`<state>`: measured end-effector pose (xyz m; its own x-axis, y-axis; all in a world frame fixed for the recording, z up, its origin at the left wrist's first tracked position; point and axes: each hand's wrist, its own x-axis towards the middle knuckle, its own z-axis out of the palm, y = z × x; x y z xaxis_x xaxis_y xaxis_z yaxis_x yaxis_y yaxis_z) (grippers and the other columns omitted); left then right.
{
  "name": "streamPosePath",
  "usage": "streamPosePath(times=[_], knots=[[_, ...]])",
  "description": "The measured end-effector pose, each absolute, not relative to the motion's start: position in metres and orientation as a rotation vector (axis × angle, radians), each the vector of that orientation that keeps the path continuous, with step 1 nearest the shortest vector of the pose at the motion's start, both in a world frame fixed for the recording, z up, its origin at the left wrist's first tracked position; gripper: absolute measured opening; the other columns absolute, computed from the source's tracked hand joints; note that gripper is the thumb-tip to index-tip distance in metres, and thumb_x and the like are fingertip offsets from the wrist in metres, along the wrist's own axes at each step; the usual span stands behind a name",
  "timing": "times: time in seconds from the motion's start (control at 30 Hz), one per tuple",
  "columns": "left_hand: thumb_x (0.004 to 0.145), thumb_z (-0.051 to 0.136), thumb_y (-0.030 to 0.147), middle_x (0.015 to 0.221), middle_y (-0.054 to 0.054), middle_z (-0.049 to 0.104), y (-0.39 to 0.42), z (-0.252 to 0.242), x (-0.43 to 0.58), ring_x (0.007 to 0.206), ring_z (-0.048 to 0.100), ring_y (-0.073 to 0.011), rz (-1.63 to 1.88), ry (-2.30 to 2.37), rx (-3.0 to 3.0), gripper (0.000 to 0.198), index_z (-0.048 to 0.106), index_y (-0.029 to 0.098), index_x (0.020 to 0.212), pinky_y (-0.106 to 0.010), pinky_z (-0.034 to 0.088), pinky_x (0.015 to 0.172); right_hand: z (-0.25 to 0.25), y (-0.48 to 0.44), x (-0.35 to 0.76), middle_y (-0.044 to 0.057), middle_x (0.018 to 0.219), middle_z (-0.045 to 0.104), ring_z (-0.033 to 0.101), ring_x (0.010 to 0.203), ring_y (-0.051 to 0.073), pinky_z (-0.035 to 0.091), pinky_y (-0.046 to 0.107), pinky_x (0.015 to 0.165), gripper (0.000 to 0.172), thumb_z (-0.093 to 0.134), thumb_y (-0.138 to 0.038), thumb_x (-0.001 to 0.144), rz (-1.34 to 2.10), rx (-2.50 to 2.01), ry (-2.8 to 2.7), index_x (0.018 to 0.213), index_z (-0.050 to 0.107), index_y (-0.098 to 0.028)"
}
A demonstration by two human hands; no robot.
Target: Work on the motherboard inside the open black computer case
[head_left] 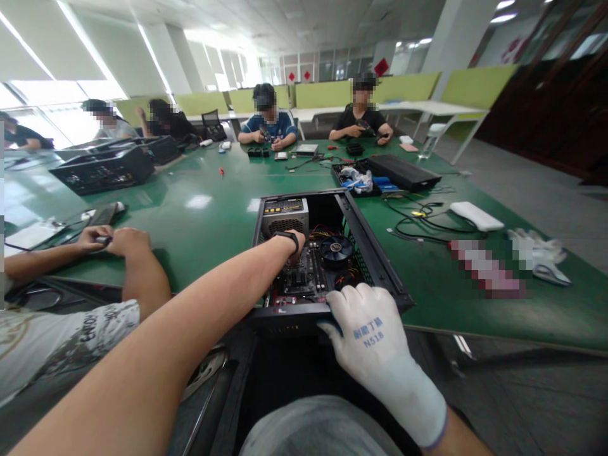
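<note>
An open black computer case (375,253) lies on its side at the table's near edge, its interior facing up. My left hand (299,246), bare with a black wristband, reaches down into it beside the power supply (285,218) and over the motherboard (304,269). The fingers of that hand are hidden, so what they touch cannot be made out. A round black CPU fan (336,250) sits just right of it. My right hand (365,316), in a white work glove, is closed over the case's near rim, with the thumb on the outer side.
Green table (204,183). To the right lie black cables (413,212), a white box-shaped item (476,216) and white gloves (539,253). Behind the case is an open black toolbox (401,172). A co-worker's hands (111,240) are close on my left; other people sit across the table.
</note>
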<state>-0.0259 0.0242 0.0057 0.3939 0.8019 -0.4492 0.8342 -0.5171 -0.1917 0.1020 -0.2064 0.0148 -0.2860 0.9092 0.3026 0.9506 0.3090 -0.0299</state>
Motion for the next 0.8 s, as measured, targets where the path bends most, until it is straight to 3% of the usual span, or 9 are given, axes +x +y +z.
streamPosePath(times=[0.13, 0.47, 0.8], knots=[[0.051, 0.088, 0.031, 0.114, -0.019, 0.071, 0.023, 0.008, -0.023, 0.108, 0.066, -0.0316, -0.933, 1.519, 2.542, 0.068, 0.073, 0.009, 0.113, -0.032, 0.051, 0.095, 0.015, -0.208, 0.102, 0.004, 0.084, 0.059, 0.045, 0.08, 0.022, 0.019, 0.035, 0.07, 0.024, 0.072, -0.038, 0.078, -0.236, -1.685, -2.303, 0.092, 0.06, -0.022], [0.055, 0.087, 0.027, 0.114, -0.015, 0.072, 0.018, 0.014, -0.021, 0.105, 0.068, -0.0268, -1.031, 1.508, 2.583, 0.061, 0.073, 0.011, 0.112, -0.026, 0.053, 0.089, 0.015, -0.207, 0.101, 0.004, 0.085, 0.059, 0.046, 0.081, 0.023, 0.02, 0.036, 0.071, 0.024, 0.071, -0.038, 0.078, -0.23, -1.682, -2.291, 0.093, 0.06, -0.023], [0.052, 0.087, 0.021, 0.108, -0.017, 0.074, 0.029, 0.001, -0.026, 0.1, 0.069, -0.0283, -0.975, 1.485, 2.592, 0.058, 0.074, 0.007, 0.107, -0.029, 0.055, 0.087, 0.016, -0.208, 0.101, 0.005, 0.086, 0.059, 0.045, 0.082, 0.022, 0.019, 0.035, 0.071, 0.024, 0.069, -0.039, 0.08, -0.209, -1.706, -2.302, 0.094, 0.061, -0.022]])
